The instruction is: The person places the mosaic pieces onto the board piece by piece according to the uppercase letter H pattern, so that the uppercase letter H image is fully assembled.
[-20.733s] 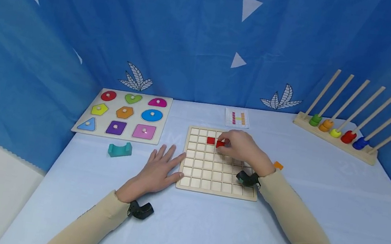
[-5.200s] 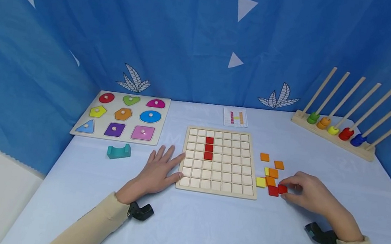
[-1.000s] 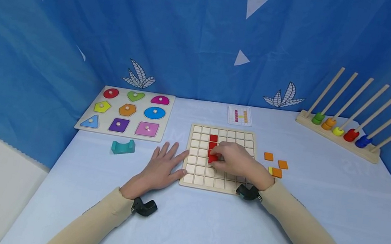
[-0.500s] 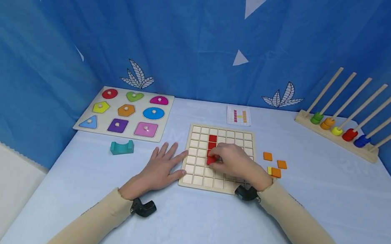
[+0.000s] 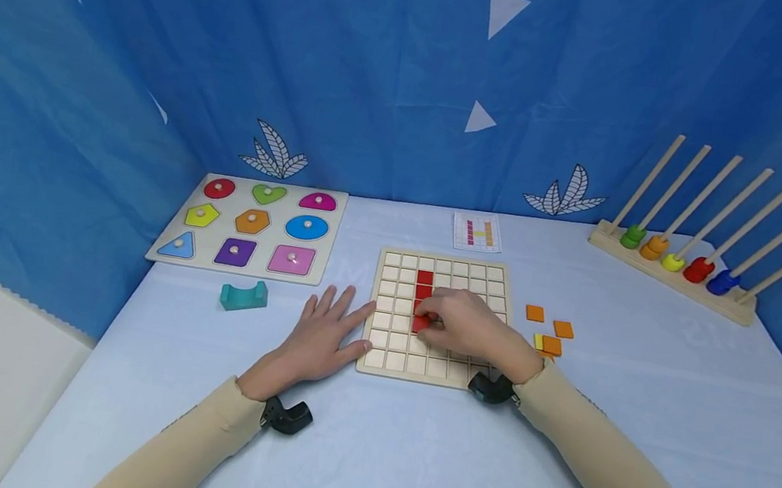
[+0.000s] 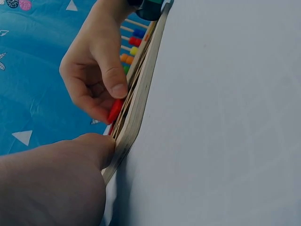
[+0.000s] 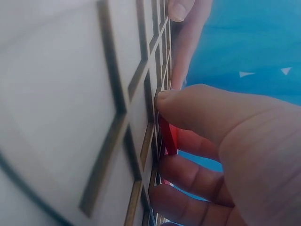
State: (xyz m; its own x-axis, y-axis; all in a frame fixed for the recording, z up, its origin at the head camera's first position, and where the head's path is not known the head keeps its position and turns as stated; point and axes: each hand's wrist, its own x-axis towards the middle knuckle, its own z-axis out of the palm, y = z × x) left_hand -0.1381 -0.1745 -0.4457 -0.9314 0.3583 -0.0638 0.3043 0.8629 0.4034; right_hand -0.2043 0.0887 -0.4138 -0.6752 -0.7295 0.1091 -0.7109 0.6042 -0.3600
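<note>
A wooden grid board [image 5: 396, 361] lies in the middle of the table. Down its third column runs a line of red square tiles [image 5: 425, 278]. At the near end of that line my right hand [image 5: 466, 323] pinches another red tile [image 5: 420, 326] between thumb and fingers. The right wrist view shows this red tile [image 7: 168, 134] tilted against the grid, with the thumb at its edge. My left hand [image 5: 320, 336] lies flat, fingers spread, its fingertips and thumb at the board's left edge. In the left wrist view the red tile [image 6: 115, 111] stands partly above the board.
Right of the board lie orange tiles [image 5: 535, 313] and a partly covered yellow tile [image 5: 538, 341]; the right forearm hides part of this area. Behind are a pattern card [image 5: 478, 233] and a peg stacker [image 5: 671, 273]. At left are a shape puzzle [image 5: 260, 256] and a teal block [image 5: 244, 296].
Since the earliest frame the red line has grown downward. The right hand went to the loose tiles at right and came back with a red tile. Lately it has barely moved; the left hand stays put.
</note>
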